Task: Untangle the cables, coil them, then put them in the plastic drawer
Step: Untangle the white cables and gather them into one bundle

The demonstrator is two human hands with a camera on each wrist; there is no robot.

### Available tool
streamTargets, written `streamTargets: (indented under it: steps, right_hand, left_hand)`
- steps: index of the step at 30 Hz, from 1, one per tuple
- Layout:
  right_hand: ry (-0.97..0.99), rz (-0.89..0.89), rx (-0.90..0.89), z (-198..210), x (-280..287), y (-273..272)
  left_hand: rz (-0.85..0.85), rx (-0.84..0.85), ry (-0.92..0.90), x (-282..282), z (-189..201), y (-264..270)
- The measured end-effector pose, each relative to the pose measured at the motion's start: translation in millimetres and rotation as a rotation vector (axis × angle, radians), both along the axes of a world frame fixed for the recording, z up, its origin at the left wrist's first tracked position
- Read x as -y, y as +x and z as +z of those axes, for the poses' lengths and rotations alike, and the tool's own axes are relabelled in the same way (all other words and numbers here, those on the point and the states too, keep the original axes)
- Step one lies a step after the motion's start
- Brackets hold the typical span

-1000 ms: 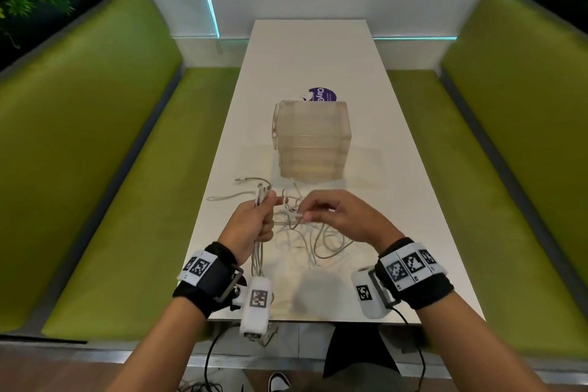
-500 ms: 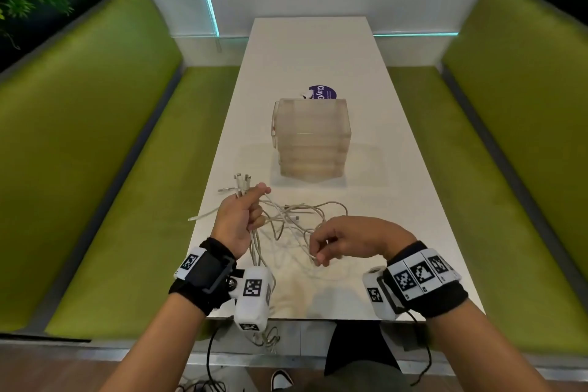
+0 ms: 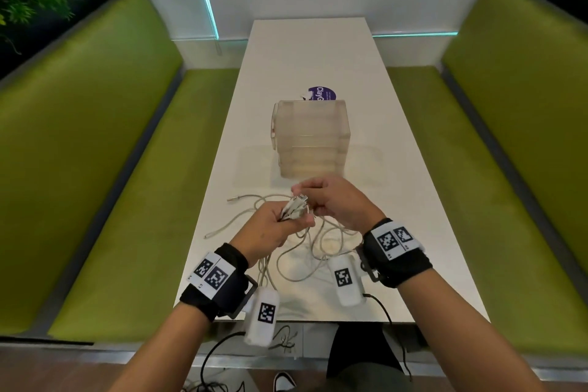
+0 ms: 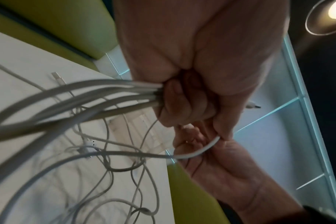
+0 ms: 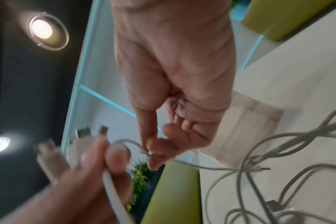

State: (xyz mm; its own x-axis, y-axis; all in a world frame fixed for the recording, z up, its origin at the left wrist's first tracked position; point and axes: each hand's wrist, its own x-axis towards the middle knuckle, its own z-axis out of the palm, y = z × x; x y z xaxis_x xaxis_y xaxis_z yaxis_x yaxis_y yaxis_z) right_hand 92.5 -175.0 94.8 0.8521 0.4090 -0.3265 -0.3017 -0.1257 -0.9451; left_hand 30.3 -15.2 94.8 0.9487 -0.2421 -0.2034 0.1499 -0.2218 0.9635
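Left fingers curled tight round a bundle of cables — several smooth, round, off-white cords side by side, gripped just below their connector ends. Left hand is raised over the near part of the white table, fist upright-ish, so the bundle's long axis runs from the fist down toward the near table edge. The plug ends stick out above the fist, pointing up and away from the person; they look flat, rectangular and metal-tipped, blurred in the right wrist view

Right hand sits just beside the left, almost touching. Thumb and forefinger pinch one thin white cable near its tip, other fingers loosely curled behind. That cable arcs in a short loop across to the left fist

Rest of the cables lie in loose tangled loops on the tabletop under and between both wrists; one free end lies flat to the left, plug pointing left

Plastic drawer — translucent, frosted, boxy, stacked tiers with rounded corners — stands upright on the table centre just beyond the hands, apart from them. Whether any tier is open I cannot tell. Purple round sticker on the table behind it. Green upholstered benches on both sides
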Motion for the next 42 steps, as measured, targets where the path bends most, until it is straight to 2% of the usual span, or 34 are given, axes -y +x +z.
streamTargets:
  steps: [3, 5, 8, 10, 12, 15, 18, 22, 25, 27, 30, 33, 38, 42]
  right_hand:
    - [0.149, -0.067, -0.14, 7.0, 4.1, 3.6]
    - [0.202, -0.096, -0.15, 12.7, 9.2, 3.1]
    - [0.333, -0.18, -0.123, 19.1, 14.8, -0.2]
    - [0.363, -0.158, -0.086, 19.8, 18.0, -5.4]
    - [0.3, -0.007, -0.028, 17.7, 19.0, -15.3]
    - [0.158, 0.24, 0.106, 12.6, 16.0, -30.5]
    - [0.076, 0.237, 0.274, 8.5, 8.4, -38.1]
    - [0.034, 0.202, 0.375, 6.0, 4.6, -41.7]
    - [-0.13, 0.385, 0.365, 7.2, 4.5, -43.0]
    - [-0.135, 0.439, 0.328, 5.2, 1.7, -46.8]
    - [-0.065, 0.323, 0.264, -7.0, 0.8, -48.9]
    - [-0.069, 0.24, 0.28, -16.9, 0.1, -45.7]
    - [-0.12, 0.247, 0.325, -16.5, -3.2, -41.5]
    - [-0.158, 0.325, 0.189, -19.9, 2.8, -46.0]
  left_hand:
    - [-0.017, 0.035, 0.038, -0.5, -0.7, -0.8]
    - [0.028, 0.038, 0.002, -0.9, -3.4, -1.0]
    - [0.208, -0.036, -0.191, -5.5, -7.7, 1.8]
    - [0.291, -0.119, -0.347, -10.2, -10.5, 6.2]
    - [0.323, -0.163, -0.433, -14.1, -11.2, 9.1]
    - [0.344, -0.189, -0.452, -17.5, -10.9, 10.0]
    - [0.363, -0.244, -0.496, -18.5, -8.3, 9.4]
    - [0.336, -0.311, -0.575, -19.0, -6.9, 12.6]
    - [0.391, -0.327, -0.662, -19.7, -7.0, 16.4]
    - [0.421, -0.326, -0.723, -20.0, -5.3, 18.1]
    - [0.41, -0.313, -0.722, -20.9, -3.7, 17.0]
    - [0.338, -0.302, -0.681, -20.5, -1.5, 14.0]
    - [0.29, -0.28, -0.721, -17.4, -1.5, 10.6]
    - [0.439, -0.207, -0.855, -27.0, 0.3, 15.8]
